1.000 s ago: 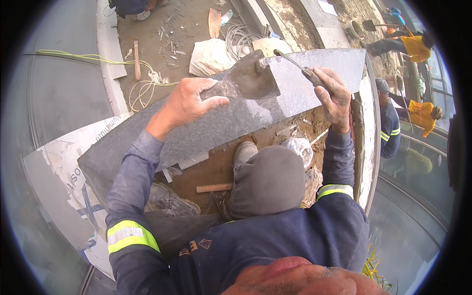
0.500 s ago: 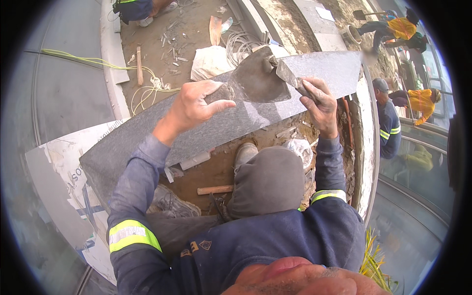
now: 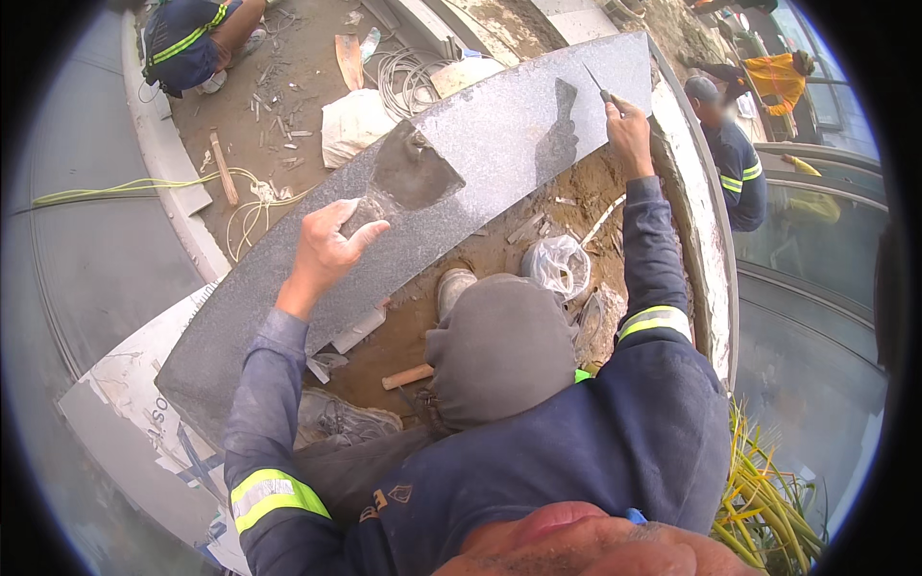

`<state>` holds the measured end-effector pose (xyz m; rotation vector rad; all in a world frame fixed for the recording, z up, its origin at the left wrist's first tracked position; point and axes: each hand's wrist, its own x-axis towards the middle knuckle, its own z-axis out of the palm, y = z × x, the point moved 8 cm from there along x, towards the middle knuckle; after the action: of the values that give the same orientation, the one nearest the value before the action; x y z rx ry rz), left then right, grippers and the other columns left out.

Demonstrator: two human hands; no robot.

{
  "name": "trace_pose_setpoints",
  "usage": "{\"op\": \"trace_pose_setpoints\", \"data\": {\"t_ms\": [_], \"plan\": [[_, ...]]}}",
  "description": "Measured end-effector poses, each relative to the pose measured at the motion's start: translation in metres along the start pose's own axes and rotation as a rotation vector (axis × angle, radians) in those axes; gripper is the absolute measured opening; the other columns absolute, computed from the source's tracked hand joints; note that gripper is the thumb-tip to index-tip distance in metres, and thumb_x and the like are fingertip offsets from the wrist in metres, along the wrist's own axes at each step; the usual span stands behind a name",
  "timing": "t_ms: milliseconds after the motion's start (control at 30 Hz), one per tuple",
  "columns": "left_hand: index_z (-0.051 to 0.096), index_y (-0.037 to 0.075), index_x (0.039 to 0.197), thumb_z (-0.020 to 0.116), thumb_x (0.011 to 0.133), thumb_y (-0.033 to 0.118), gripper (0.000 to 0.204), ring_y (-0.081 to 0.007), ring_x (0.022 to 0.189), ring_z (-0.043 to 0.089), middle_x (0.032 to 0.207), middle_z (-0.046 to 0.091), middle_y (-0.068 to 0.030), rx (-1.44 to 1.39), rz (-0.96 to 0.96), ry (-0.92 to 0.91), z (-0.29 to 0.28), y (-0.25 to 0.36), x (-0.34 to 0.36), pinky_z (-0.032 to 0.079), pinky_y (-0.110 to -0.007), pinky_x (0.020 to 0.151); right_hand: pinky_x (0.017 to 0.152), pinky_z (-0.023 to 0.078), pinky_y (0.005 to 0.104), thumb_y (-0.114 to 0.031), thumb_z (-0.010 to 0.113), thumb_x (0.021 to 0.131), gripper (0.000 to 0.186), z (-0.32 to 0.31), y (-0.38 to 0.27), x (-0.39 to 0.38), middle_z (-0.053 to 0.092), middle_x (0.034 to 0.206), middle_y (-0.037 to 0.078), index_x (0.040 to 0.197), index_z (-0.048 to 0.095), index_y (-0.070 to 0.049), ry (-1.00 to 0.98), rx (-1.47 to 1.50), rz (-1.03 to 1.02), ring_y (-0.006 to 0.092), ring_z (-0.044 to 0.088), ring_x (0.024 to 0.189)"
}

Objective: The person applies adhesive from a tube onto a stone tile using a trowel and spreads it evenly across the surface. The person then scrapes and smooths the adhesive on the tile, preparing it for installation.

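My left hand (image 3: 331,248) is closed around the handle of a broad trowel (image 3: 418,175). Its wide, dirt-coated blade carries a small lump of wet mortar (image 3: 415,141) near the far edge. Farther right, my right hand (image 3: 629,139) grips a small pointed trowel (image 3: 594,81), whose thin blade is seen nearly edge-on and points away to the left. Both tools are over a long grey stone slab (image 3: 279,312) lying across in front of me. A dark shadow of the right hand and tool falls on the slab.
Below the slab are a wooden-handled tool (image 3: 408,375), a clear plastic bag (image 3: 557,266) and muddy ground. Beyond it lie a white sack (image 3: 355,127), coiled cable (image 3: 408,82) and a yellow hose (image 3: 144,182). One person crouches far left (image 3: 187,43); others work at right (image 3: 730,154).
My right hand has moved the small trowel away from the broad trowel's blade, over the slab's right end. The broad trowel has shifted left and nearer in the picture; the view has shifted too.
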<state>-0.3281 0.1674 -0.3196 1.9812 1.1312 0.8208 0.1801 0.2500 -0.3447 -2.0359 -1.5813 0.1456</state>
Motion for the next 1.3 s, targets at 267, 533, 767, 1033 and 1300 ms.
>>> {"op": "trace_pose_setpoints", "data": {"t_ms": [267,533,767,1033,1300], "plan": [[0.073,-0.003,0.098,0.085,0.084,0.025,0.034,-0.0335,0.076,0.071,0.090,0.073,-0.0174,0.019,-0.060,-0.091,0.022,-0.025,-0.017,0.054,-0.038,0.068,0.096,0.053,0.0509,-0.025,0.052,0.093,0.038,0.041,0.031,0.090,0.071,0.109,0.030,0.112,0.075,-0.002,-0.077,-0.364,0.086,0.0480,0.068,0.106],[0.073,-0.004,0.101,0.085,0.085,0.025,0.035,-0.0260,0.074,0.069,0.087,0.073,-0.0152,0.158,-0.057,0.063,-0.052,-0.024,0.006,0.053,-0.035,0.069,0.093,0.054,0.0524,-0.026,0.052,0.094,0.037,0.074,-0.023,0.065,0.070,0.100,0.034,0.105,0.074,0.002,-0.309,-0.344,-0.087,0.0505,0.068,0.099],[0.071,-0.005,0.101,0.085,0.086,0.025,0.036,-0.0227,0.072,0.066,0.084,0.071,-0.0134,0.159,0.063,0.135,-0.101,-0.034,0.020,0.051,-0.033,0.069,0.091,0.054,0.0516,-0.024,0.057,0.091,0.035,0.084,-0.081,0.036,0.070,0.098,0.034,0.100,0.075,0.005,-0.414,-0.341,-0.155,0.0502,0.069,0.096],[0.070,-0.005,0.099,0.080,0.092,0.022,0.030,-0.0117,0.069,0.056,0.076,0.064,-0.0046,0.163,0.025,0.273,-0.177,-0.045,-0.015,0.046,-0.028,0.065,0.085,0.056,0.0511,-0.021,0.057,0.089,0.033,0.099,-0.134,-0.010,0.069,0.090,0.035,0.089,0.072,0.009,-0.463,-0.296,-0.166,0.0497,0.069,0.090],[0.072,-0.004,0.100,0.078,0.095,0.024,0.030,-0.0071,0.067,0.052,0.074,0.060,0.0002,0.200,-0.124,0.341,-0.213,-0.090,-0.034,0.042,-0.024,0.061,0.085,0.057,0.0464,-0.021,0.053,0.098,0.036,0.086,-0.134,-0.021,0.072,0.095,0.032,0.107,0.073,0.007,-0.573,-0.232,-0.346,0.0421,0.072,0.089]]}}
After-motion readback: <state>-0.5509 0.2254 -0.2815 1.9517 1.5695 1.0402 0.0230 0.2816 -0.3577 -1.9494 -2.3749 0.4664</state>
